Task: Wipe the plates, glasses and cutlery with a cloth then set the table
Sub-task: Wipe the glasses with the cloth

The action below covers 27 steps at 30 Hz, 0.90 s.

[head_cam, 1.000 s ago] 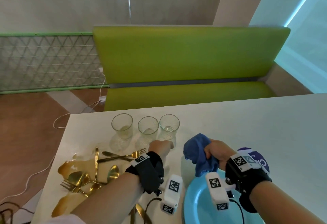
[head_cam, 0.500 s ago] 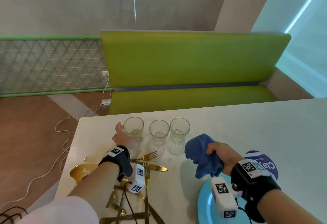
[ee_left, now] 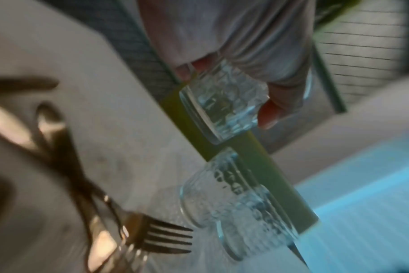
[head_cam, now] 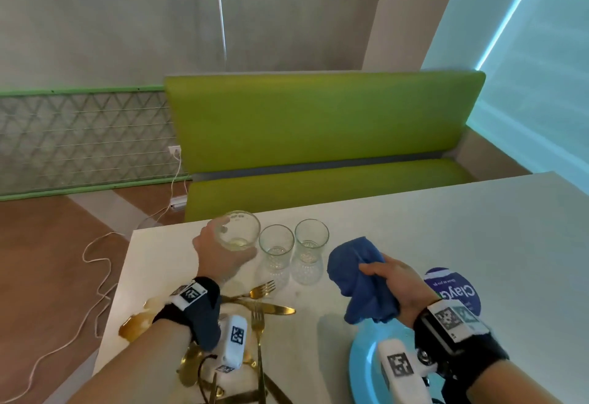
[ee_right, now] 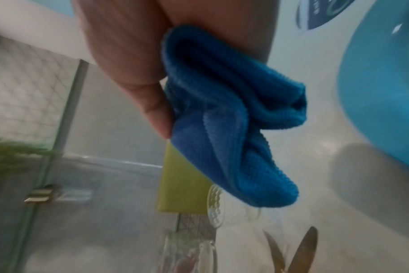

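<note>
My left hand [head_cam: 220, 255] grips a clear glass [head_cam: 237, 234] and holds it lifted and tilted above the white table [head_cam: 446, 228]; the left wrist view shows its fingers [ee_left: 271, 114] curled round the glass [ee_left: 222, 103]. Two more glasses [head_cam: 276, 249] [head_cam: 310, 245] stand upright just to its right. My right hand [head_cam: 398, 285] holds a crumpled blue cloth [head_cam: 360, 279] above the near edge of a light blue plate [head_cam: 363, 362]. In the right wrist view the cloth [ee_right: 224, 129] hangs from the thumb and fingers. Gold forks and knives [head_cam: 258, 304] lie under my left forearm.
A round blue sticker [head_cam: 455, 292] lies on the table by my right wrist. A green bench [head_cam: 318, 135] stands behind the table's far edge. White cables [head_cam: 95, 263] trail on the floor at the left. The table's right half is bare.
My left hand moved from the rightmost glass to the leftmost one, closed around it and lifted it off the table. The right hand kept holding the cloth in about the same place.
</note>
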Motion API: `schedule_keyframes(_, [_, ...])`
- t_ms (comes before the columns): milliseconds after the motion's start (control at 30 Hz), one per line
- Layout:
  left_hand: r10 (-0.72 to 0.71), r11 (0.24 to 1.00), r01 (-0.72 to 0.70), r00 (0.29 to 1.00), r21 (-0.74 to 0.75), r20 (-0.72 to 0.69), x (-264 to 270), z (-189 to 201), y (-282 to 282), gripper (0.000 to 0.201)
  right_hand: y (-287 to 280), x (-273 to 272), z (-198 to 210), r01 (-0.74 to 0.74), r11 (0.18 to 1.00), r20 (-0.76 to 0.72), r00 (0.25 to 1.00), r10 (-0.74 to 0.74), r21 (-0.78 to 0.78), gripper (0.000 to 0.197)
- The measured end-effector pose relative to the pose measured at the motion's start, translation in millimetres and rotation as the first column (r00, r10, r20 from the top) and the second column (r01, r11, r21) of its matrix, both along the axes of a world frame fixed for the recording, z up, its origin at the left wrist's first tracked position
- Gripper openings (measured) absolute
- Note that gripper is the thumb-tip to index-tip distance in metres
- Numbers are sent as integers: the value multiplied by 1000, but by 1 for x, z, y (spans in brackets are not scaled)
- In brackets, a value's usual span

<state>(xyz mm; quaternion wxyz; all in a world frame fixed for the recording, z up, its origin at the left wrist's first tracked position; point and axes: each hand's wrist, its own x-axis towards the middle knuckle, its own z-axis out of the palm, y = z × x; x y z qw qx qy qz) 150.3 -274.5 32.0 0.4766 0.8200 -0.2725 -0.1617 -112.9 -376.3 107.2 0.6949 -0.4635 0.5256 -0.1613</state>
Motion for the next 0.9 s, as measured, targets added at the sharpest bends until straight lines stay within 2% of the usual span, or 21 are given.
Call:
schedule_keyframes(100, [-175, 966, 214, 953, -143, 248, -17, 19, 13, 93, 11, 19, 20, -71, 992, 113, 990, 83, -103, 19])
schedule_keyframes(167, [-261, 922, 354, 868, -159, 422, -26, 28, 20, 85, 22, 32, 35, -168, 956, 150, 967, 207, -240, 24])
schedule_keyframes(200, [-306, 896, 418, 828, -152, 470, -28, 29, 22, 85, 30, 37, 42, -235, 904, 112, 950, 291, -357, 25])
schedule_keyframes(233, [-357, 865, 477, 802, -154, 478, -32, 32, 22, 86, 39, 41, 47, -316, 803, 19, 926, 376, -505, 24])
schedule_keyframes(267, [-405, 843, 512, 805, -163, 434, -37, 34, 23, 87, 49, 45, 49, -396, 638, -131, 897, 422, -660, 21])
schedule_keyframes(300, [-442, 829, 530, 815, -176, 374, -43, 40, 24, 85, 58, 48, 48, -472, 384, -314, 858, 405, -793, 22])
schedule_keyframes(333, [-464, 826, 537, 821, -173, 333, -48, 46, 24, 82, 65, 51, 44, -561, 140, -483, 795, 368, -816, 28])
schedule_keyframes(367, [-478, 825, 545, 815, -152, 327, -53, 52, 23, 80, 72, 52, 38, -646, -77, -634, 709, 308, -759, 36])
schedule_keyframes(400, [-497, 817, 563, 795, -121, 347, -58, 58, 23, 80, 78, 53, 34, -722, -218, -754, 617, 225, -656, 43])
schedule_keyframes(433, [-522, 799, 594, 764, -95, 381, -61, 64, 23, 78, 81, 53, 34, -787, -250, -825, 534, 184, -565, 49])
schedule_keyframes(533, [-629, 701, 709, 565, 75, 535, -70, 75, 22, 73, 78, 48, 37, -919, -291, -964, 244, 106, -265, 57])
schedule_keyframes(600, [-687, 647, 732, 439, 212, 580, -77, 76, 19, 75, 76, 48, 37, -933, -345, -995, 96, 35, -102, 57])
schedule_keyframes(633, [-701, 640, 730, 426, 240, 573, -82, 76, 19, 77, 75, 47, 37, -938, -346, -999, 20, 26, -28, 55])
schedule_keyframes(667, [-701, 642, 726, 426, 246, 572, -88, 75, 20, 77, 72, 47, 38, -952, -307, -996, -26, 90, -3, 49])
schedule_keyframes(700, [-687, 649, 723, 424, 236, 590, -94, 73, 21, 76, 70, 46, 40, -964, -261, -978, 0, 209, -56, 37])
schedule_keyframes(733, [-661, 661, 719, 420, 216, 622, -99, 69, 24, 73, 69, 43, 41, -979, -133, -919, 93, 382, -154, 23])
schedule_keyframes(767, [-634, 674, 712, 420, 197, 649, -104, 65, 26, 68, 68, 40, 38, -964, 12, -815, 229, 532, -264, 16])
schedule_keyframes(800, [-601, 690, 705, 430, 166, 673, -108, 60, 28, 63, 68, 36, 39, -915, 123, -703, 376, 603, -383, 18])
schedule_keyframes(833, [-578, 704, 696, 444, 143, 685, -109, 56, 29, 60, 64, 31, 38, -869, 221, -648, 481, 591, -443, 22])
schedule_keyframes(867, [-591, 698, 699, 441, 155, 675, -109, 54, 28, 59, 63, 30, 35, -856, 262, -605, 503, 618, -445, 24])
schedule_keyframes(900, [-640, 676, 709, 430, 200, 637, -108, 54, 27, 62, 66, 28, 36, -895, 193, -652, 427, 626, -401, 23])
